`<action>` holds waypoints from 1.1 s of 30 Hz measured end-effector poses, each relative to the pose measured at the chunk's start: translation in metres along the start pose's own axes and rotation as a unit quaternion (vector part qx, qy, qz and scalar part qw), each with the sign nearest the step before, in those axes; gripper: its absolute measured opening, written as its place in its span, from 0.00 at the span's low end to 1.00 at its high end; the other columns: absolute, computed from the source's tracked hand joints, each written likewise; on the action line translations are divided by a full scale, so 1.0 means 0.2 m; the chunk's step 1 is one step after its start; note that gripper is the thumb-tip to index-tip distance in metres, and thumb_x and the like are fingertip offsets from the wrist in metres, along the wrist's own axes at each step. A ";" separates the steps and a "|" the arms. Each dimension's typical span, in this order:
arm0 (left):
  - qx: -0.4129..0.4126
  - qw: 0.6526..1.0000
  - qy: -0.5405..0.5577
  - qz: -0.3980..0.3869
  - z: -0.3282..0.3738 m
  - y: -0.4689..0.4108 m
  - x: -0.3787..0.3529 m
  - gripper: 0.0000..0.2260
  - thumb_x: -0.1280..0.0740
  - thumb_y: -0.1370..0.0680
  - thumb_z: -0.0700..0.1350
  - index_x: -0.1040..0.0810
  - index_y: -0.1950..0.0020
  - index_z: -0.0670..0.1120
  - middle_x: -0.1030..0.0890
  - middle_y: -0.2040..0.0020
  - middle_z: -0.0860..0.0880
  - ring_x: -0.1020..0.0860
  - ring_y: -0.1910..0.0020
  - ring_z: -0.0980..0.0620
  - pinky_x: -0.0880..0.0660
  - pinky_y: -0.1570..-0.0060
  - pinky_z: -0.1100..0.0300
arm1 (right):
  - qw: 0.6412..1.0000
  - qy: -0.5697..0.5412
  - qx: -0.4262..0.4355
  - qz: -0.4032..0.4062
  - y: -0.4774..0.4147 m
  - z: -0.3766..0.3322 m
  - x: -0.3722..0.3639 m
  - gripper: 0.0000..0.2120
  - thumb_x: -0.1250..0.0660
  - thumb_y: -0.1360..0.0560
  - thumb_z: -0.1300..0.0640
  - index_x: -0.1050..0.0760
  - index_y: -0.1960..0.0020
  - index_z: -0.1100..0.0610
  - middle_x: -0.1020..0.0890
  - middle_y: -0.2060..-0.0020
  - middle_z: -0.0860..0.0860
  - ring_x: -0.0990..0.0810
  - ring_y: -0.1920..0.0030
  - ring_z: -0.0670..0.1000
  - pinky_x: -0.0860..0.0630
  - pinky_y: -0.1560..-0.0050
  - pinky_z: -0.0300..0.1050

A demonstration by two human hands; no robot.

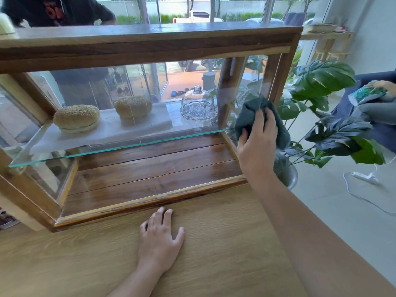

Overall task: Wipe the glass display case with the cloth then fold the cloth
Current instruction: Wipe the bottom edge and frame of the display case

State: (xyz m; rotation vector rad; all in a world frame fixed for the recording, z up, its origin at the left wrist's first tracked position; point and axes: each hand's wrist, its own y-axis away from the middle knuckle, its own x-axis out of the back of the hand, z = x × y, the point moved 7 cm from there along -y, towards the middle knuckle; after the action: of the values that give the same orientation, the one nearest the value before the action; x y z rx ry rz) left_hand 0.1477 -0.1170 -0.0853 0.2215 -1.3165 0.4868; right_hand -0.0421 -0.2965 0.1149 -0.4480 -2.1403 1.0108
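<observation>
A wood-framed glass display case [150,46] stands on a light wooden table, its front open toward me. My right hand [257,142] reaches inside it and presses a bunched dark teal cloth [248,114] against the glass of the case's right side, near the end of the glass shelf [120,146]. Flat on the tabletop just in front of the case lies my left hand [159,239], fingers spread and holding nothing.
On the shelf sit two sesame buns [77,117] on a white sheet and a glass dome [198,103]. A leafy plant [321,82] stands right of the case. One person stands behind the case, another sits at the far right. A white cable lies on the floor.
</observation>
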 end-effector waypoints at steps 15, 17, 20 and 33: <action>-0.002 1.000 -0.007 0.001 -0.01 -0.01 -0.01 0.33 0.56 0.30 0.65 0.33 0.31 0.52 0.34 0.30 0.52 0.38 0.30 0.53 0.45 0.33 0.53 | 0.941 0.134 -0.114 -0.288 0.59 0.34 -0.35 0.18 0.39 0.24 0.57 0.37 0.38 0.62 0.24 0.41 0.60 0.27 0.44 0.59 0.29 0.47 0.51; -0.001 1.000 -0.004 0.006 -0.01 0.00 0.00 0.33 0.55 0.30 0.65 0.32 0.31 0.52 0.33 0.31 0.52 0.36 0.30 0.52 0.44 0.34 0.53 | 0.942 0.134 -0.112 -0.286 0.58 0.27 -0.36 0.19 0.40 0.24 0.57 0.38 0.36 0.62 0.25 0.41 0.61 0.27 0.44 0.59 0.29 0.45 0.50; 0.001 1.000 -0.007 0.004 -0.01 -0.01 -0.01 0.33 0.54 0.30 0.64 0.31 0.32 0.51 0.31 0.31 0.51 0.35 0.31 0.51 0.42 0.34 0.52 | 0.942 0.101 -0.039 -0.317 0.69 0.02 -0.43 0.20 0.38 0.26 0.59 0.34 0.35 0.61 0.23 0.43 0.60 0.24 0.48 0.58 0.27 0.47 0.49; 0.001 1.000 -0.005 0.007 -0.01 -0.02 -0.01 0.31 0.53 0.30 0.64 0.30 0.33 0.52 0.30 0.32 0.50 0.34 0.32 0.50 0.40 0.36 0.51 | 0.956 -0.003 -0.195 -0.220 0.51 0.40 -0.28 0.07 0.40 0.25 0.64 0.29 0.47 0.59 0.23 0.52 0.57 0.23 0.53 0.58 0.30 0.57 0.45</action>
State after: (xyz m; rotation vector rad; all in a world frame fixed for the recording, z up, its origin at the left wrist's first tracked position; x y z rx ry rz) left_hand 0.1513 -0.1200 -0.0879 0.2178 -1.3284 0.4989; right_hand -0.0607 -0.3054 -0.0252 -0.1317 -2.3070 0.3425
